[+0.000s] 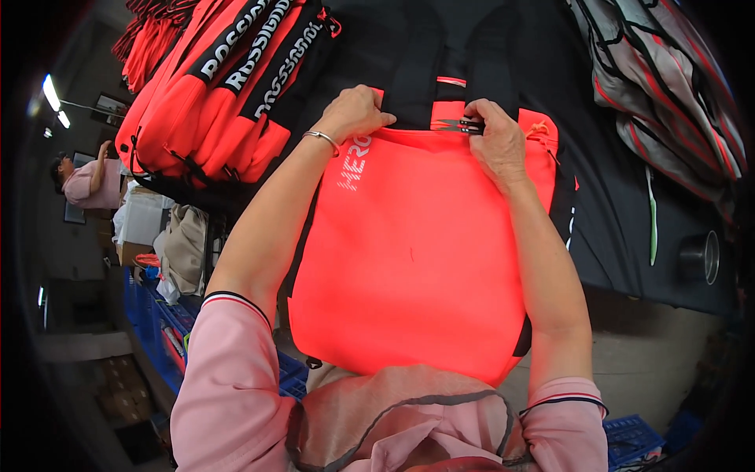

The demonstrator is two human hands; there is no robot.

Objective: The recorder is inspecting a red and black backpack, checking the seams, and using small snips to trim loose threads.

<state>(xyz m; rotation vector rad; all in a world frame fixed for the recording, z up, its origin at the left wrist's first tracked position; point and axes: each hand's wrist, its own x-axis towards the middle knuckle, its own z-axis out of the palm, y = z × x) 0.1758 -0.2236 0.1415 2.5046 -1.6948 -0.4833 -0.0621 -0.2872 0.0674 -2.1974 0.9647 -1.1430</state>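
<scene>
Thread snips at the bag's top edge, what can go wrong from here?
1. The snips in the right hand lie right against the orange bag at its top seam; a slip may nick the fabric or the black straps.
2. The left hand presses the same edge close by, so fingers could get caught.
3. The bag's lower part overhangs the black table; it may slide if the grip eases.

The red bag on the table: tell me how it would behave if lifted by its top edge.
The red bag looks like soft fabric, so it would probably sag. It lies flat, seemingly empty, so likely light. Its lower edge overhangs the dark table, so it might slide.
</scene>
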